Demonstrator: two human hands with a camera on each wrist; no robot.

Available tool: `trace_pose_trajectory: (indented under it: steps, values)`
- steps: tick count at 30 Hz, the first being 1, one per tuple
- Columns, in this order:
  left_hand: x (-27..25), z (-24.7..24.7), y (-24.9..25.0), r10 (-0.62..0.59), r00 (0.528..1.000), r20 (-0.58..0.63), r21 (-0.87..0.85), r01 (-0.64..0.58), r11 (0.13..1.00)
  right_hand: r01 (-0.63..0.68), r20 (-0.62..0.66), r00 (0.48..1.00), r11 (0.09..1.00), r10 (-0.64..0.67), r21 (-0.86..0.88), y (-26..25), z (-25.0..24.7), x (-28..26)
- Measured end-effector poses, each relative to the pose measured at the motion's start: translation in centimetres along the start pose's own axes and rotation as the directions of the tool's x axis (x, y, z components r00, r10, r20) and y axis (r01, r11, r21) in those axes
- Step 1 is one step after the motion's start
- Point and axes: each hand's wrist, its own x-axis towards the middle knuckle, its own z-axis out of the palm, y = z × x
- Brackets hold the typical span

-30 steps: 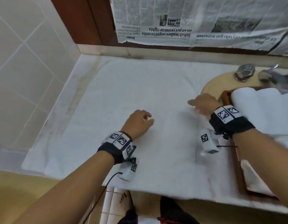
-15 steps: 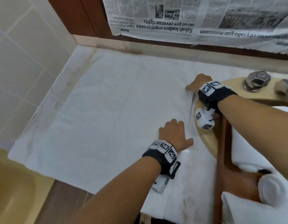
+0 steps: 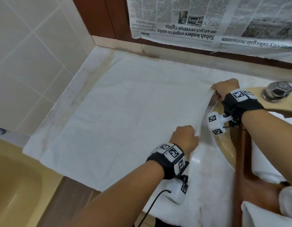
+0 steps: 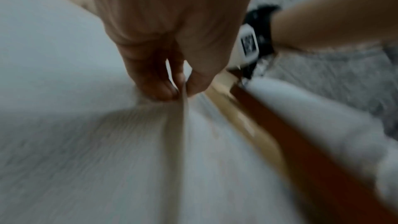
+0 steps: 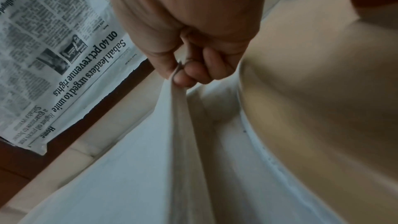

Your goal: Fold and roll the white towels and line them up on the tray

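The left hand's [image 3: 185, 139] fingers [image 4: 155, 81] and thumb pinch the near part of the right edge of a white towel [image 3: 125, 122], a grip only the left wrist view shows, since from the head view the knuckles hide it. The right hand [image 3: 224, 88] pinches the far corner of that same edge between thumb and curled fingers [image 5: 194, 70], lifting it into a ridge. The towel lies spread flat over the counter [image 3: 92, 66], reaching the beige basin [image 3: 224, 145] at its right side. Across the basin sits a brown wooden tray [image 3: 240, 161] holding what look like two or three white towels [image 3: 264, 164], though blur makes the count unsure. One faceted chrome tap knob [image 3: 278, 90] stands behind the basin, and newspaper [image 3: 207, 18] covers the wall above.
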Motion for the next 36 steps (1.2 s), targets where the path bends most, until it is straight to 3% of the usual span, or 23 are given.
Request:
trace_pose_trajectory:
  steps: [2,5,9,12,13,15,17,19,20,24,29,36]
  values:
    - [-0.7,-3.4,-0.5,-0.004,0.999,0.04,-0.275,0.014,0.961,0.007,-0.036,0.999,0.997,-0.004,0.076,-1.3,0.3,-0.1]
    - [-2.2,-9.5,-1.9,0.032,0.993,0.111,-0.702,0.056,0.71,0.134,-0.134,0.985,0.977,-0.113,0.165,-6.1,1.7,-3.7]
    - [-3.9,-18.3,-6.5,0.04,0.999,0.008,-0.853,-0.014,0.522,0.419,-0.234,0.894,0.899,-0.383,0.127,-13.8,7.3,-9.0]
    - [-4.3,-23.7,-11.7,-0.116,0.985,-0.129,-0.882,-0.061,0.468,0.547,-0.124,0.835,0.834,-0.536,0.076,-18.2,14.2,-11.6]
    - [-3.8,-24.9,-14.0,-0.211,0.962,-0.175,-0.879,-0.056,0.474,0.576,-0.055,0.817,0.817,-0.574,0.036,-18.9,16.5,-12.5]
    - [-2.6,-26.5,-18.8,-0.387,0.882,-0.269,-0.795,0.024,0.606,0.602,0.102,0.799,0.788,-0.593,-0.132,-18.9,20.9,-14.2]
    - [-1.9,-26.8,-22.9,-0.488,0.824,-0.29,-0.582,0.253,0.773,0.594,0.272,0.804,0.738,-0.529,-0.32,-17.0,24.3,-15.0]
    - [-2.0,-26.4,-25.8,-0.538,0.802,-0.259,-0.343,0.444,0.828,0.58,0.379,0.812,0.681,-0.444,-0.447,-14.5,26.4,-15.4]
    - [-2.3,-26.3,-26.5,-0.533,0.807,-0.255,-0.287,0.463,0.839,0.576,0.402,0.814,0.666,-0.419,-0.473,-13.4,26.8,-15.4]
    - [-0.9,-26.9,-26.2,-0.477,0.828,-0.294,-0.237,0.421,0.876,0.568,0.365,0.819,0.713,-0.443,-0.41,-12.1,25.8,-15.0]
    - [5.6,-29.1,-23.3,-0.382,0.889,-0.254,-0.245,0.323,0.914,0.495,0.136,0.867,0.802,-0.478,-0.334,-13.8,22.0,-11.3]
    - [13.5,-31.6,-20.7,-0.441,0.862,-0.249,-0.234,0.388,0.891,0.376,0.059,0.916,0.797,-0.397,-0.472,-15.5,19.7,-4.1]
